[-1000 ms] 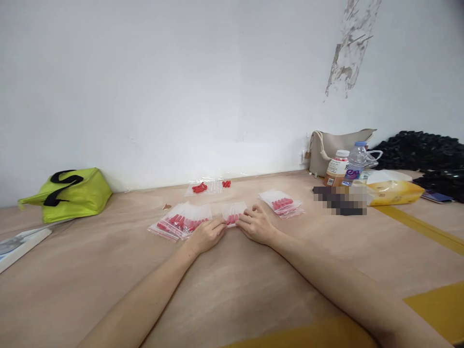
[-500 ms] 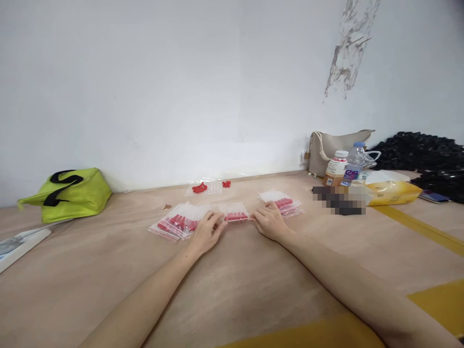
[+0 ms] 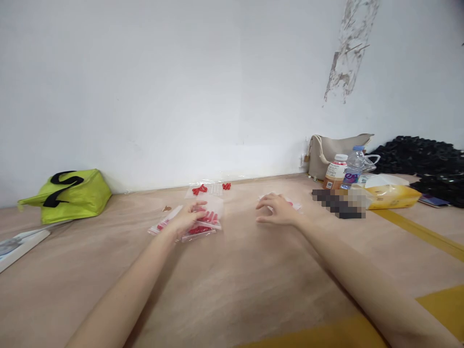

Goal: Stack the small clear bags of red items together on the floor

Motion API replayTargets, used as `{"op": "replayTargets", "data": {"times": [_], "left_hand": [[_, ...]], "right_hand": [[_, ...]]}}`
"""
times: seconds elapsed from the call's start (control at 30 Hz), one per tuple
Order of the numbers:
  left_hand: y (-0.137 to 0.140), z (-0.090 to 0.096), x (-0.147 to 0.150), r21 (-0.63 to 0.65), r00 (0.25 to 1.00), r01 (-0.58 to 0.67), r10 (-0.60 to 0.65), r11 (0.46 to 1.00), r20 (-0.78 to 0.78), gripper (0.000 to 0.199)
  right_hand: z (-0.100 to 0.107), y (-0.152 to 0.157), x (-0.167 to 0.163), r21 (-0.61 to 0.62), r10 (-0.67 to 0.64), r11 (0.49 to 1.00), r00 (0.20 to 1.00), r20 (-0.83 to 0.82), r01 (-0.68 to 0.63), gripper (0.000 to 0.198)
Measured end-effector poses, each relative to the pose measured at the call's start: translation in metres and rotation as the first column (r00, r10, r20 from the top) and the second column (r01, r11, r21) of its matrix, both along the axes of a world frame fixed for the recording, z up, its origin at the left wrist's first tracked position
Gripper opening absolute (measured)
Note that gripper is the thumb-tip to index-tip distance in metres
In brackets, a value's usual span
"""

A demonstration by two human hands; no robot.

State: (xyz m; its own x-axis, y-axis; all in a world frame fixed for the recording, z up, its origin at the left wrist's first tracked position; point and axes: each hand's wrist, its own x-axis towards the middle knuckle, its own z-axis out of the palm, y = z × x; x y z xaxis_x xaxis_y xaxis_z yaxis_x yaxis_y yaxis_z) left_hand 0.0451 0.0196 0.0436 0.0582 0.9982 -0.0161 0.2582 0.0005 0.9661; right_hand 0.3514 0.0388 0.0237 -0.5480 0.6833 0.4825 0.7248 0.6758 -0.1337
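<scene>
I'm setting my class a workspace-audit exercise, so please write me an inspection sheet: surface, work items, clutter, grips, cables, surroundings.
Surface: brown covering, yellow tape at right and near side.
Work items: left bags overlap, with red pieces inside; right bags are mostly hidden; more red pieces lie near the wall.
Clutter: lime bag at left; white-capped bottle, blue-capped bottle, yellow pack and black heap at right.
Grips: left hand at the left bags, hold unclear; right hand open, beside the right bags.
Cables: possibly a thin grey strip below the lime bag; unclear.
Surroundings: pale wall, peeled patch upper right.
</scene>
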Motion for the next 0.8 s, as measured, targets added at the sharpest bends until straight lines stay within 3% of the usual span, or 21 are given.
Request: {"op": "replayTargets", "data": {"times": [0.07,0.17,0.23,0.33,0.47,0.6,0.73,0.8], "left_hand": [[0.006,0.005,-0.023,0.024,0.991,-0.043,0.046,0.999,-0.125,0.043],[0.015,0.001,-0.048,0.086,0.929,-0.083,0.108,0.993,-0.355,0.041],[0.02,-0.007,-0.056,0.176,0.846,-0.058,0.142,0.983,-0.513,0.035],[0.021,-0.016,-0.059,0.275,0.726,0.023,0.173,0.961,-0.666,0.028],[0.017,-0.013,-0.055,0.255,0.581,0.076,0.166,0.964,-0.797,0.029],[0.012,-0.001,-0.056,0.161,0.374,0.006,0.147,0.987,-0.916,0.024],[0.01,0.007,-0.068,0.053,0.331,-0.115,0.088,0.992,-0.939,0.023],[0.007,0.01,-0.07,0.1,0.34,-0.118,0.135,0.988,-0.931,0.025]], "right_hand": [[0.004,0.011,0.024,-0.073,-0.124,0.989,0.988,0.094,0.131,0.055],[0.001,0.021,0.048,-0.189,-0.192,0.956,0.965,0.178,0.225,0.071],[-0.002,0.024,0.052,-0.241,-0.172,0.947,0.969,0.179,0.213,0.068],[-0.005,0.026,0.051,-0.261,-0.086,0.957,0.984,0.156,0.124,0.048],[-0.007,0.029,0.044,-0.157,-0.064,0.984,0.991,0.118,0.083,0.036],[-0.019,0.029,0.029,0.01,-0.048,0.999,0.998,0.038,0.047,0.04],[-0.031,0.021,0.001,0.125,0.041,0.992,0.998,-0.05,-0.034,0.045],[-0.034,0.014,-0.015,0.131,0.123,0.985,0.99,-0.066,-0.113,0.046]]}}
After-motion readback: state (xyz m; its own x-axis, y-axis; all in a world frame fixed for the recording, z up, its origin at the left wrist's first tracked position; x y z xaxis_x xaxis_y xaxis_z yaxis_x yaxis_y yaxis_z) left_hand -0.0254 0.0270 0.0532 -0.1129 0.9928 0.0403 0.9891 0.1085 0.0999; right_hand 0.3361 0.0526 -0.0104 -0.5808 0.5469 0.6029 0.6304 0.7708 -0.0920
